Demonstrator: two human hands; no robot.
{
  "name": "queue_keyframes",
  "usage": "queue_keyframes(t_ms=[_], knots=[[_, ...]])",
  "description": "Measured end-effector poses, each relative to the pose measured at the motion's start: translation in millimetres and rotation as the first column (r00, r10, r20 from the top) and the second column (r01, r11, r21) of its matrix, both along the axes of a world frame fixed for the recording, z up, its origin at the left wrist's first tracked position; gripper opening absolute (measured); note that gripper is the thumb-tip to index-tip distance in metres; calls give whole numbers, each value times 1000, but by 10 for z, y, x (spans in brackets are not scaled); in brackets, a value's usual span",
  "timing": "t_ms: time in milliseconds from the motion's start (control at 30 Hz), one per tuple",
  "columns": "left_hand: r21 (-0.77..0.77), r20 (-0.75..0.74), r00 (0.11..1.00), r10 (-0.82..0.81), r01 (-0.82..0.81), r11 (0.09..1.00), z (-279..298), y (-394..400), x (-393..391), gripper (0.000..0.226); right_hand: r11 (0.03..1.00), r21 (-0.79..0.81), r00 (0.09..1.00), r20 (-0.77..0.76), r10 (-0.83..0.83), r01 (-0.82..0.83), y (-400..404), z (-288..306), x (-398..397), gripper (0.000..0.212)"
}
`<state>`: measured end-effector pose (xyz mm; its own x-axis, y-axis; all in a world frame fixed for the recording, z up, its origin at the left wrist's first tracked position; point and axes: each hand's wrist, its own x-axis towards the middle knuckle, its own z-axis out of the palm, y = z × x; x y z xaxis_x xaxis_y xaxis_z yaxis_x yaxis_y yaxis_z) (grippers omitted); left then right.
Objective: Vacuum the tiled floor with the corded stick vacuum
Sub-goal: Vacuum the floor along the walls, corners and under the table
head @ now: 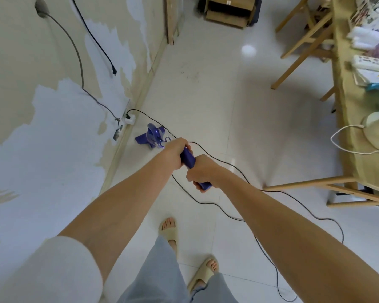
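so both hands are wrapped round the purple stick vacuum (187, 159) handle, left hand (175, 153) above right hand (200, 171). its head sits on the tiled floor (217, 95) at 11 o'clock by the wall, black cord (228, 212) trailing toward 5 o'clock.

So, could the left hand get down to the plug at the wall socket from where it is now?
Probably not as things stand. The left hand grips the purple vacuum handle together with the right hand, and the plug sits low by the skirting beyond the vacuum head. It would need to let go and stoop.
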<state>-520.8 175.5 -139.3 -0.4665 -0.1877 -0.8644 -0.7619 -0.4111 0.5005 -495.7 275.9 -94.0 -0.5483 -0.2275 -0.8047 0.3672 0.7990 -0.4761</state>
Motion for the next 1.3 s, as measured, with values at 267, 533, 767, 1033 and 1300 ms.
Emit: queue_keyframes(t_ms=[267,533,767,1033,1300], knots=[[10,46,999,-10,10,1000,-152,-423,-301,23,998,-17,998,-12,-59,58,-433,-268,-163,28],[36,52,999,6,-8,999,-133,-148,-199,19,999,39,999,-46,29,-27,-143,-159,-108,24],[101,51,998,30,-35,994,97,407,152,17,999,33,999,-25,42,-41,419,130,188,19],[92,46,997,-59,55,994,326,1065,723,17,992,-41,990,84,-117,121,1051,455,823,17],[85,45,995,-91,87,993,478,1362,1065,14,978,-91,974,149,-171,186,1350,645,1162,19]])
